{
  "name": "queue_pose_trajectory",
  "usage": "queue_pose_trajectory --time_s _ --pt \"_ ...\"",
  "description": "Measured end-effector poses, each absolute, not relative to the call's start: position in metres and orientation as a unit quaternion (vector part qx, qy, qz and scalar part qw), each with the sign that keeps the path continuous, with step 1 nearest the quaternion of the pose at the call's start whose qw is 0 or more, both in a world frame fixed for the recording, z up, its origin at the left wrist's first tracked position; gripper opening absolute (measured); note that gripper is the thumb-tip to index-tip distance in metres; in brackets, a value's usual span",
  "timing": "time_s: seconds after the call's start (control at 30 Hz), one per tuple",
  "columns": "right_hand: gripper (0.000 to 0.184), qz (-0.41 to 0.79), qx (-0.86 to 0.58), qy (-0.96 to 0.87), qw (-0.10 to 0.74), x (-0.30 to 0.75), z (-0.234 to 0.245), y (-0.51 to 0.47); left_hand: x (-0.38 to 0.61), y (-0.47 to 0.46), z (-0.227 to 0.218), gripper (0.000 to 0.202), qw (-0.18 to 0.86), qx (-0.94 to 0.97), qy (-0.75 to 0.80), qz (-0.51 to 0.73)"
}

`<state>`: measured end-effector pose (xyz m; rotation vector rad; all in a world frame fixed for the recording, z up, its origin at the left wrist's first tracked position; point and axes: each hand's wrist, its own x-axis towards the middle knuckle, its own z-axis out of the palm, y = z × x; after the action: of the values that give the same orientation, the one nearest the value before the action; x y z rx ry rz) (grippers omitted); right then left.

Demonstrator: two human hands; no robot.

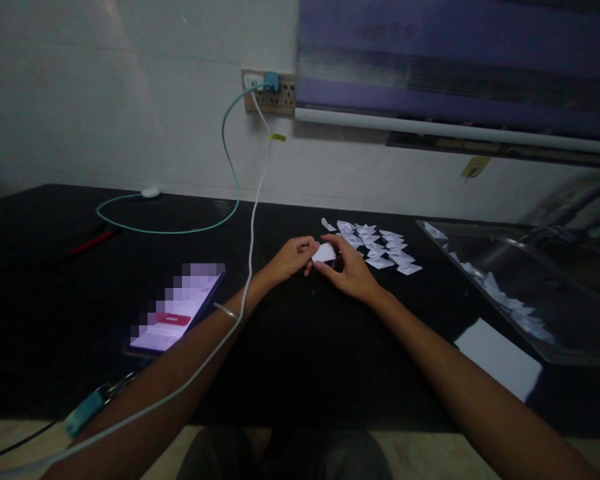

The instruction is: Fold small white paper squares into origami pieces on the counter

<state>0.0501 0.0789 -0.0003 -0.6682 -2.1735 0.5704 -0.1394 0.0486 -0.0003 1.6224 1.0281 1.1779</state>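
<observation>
Between my two hands, above the black countertop, is a small folded piece of white paper (pixel 324 253). The fingers of my left hand (pixel 296 257) pinch its left edge. Thumb and fingers of my right hand (pixel 347 268) curve around its right side and grip it. Just beyond my right hand lie several folded white paper boats (pixel 375 244), grouped in loose rows. To the right of my right forearm rests a stack of white paper sheets (pixel 500 357).
More folded paper pieces (pixel 505 300) line the left edge of a metal sink (pixel 545 280). A lit phone (pixel 180 313) lies left of my left forearm. A white cable (pixel 253 247) crosses that forearm. A teal cable (pixel 180 231) loops along the back, below a wall socket (pixel 275 93).
</observation>
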Motion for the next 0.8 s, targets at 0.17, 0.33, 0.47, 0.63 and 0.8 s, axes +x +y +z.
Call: queue_pose_trajectory --time_s 0.17,0.33,0.47,0.63,0.8 --pt "0.051 0.125 -0.189 -0.901 0.369 0.052 0.010 0.075 -0.144 0.055 -0.005 0.043 0.435 0.646 0.416 0.469" --pt "0.040 0.146 -0.197 -0.885 0.397 0.050 0.007 0.077 -0.143 0.053 -0.004 0.034 0.426 0.638 0.429 0.476" --pt "0.036 0.150 -0.208 -0.875 0.410 0.048 0.006 0.079 -0.141 0.049 0.002 0.028 0.438 0.629 0.424 0.483" --pt "0.036 0.131 -0.185 -0.895 0.383 0.051 0.008 0.082 -0.142 0.049 0.004 0.025 0.446 0.619 0.427 0.485" --pt "0.034 0.115 -0.193 -0.912 0.342 0.056 0.012 0.083 -0.142 0.051 0.004 0.022 0.449 0.623 0.421 0.482"
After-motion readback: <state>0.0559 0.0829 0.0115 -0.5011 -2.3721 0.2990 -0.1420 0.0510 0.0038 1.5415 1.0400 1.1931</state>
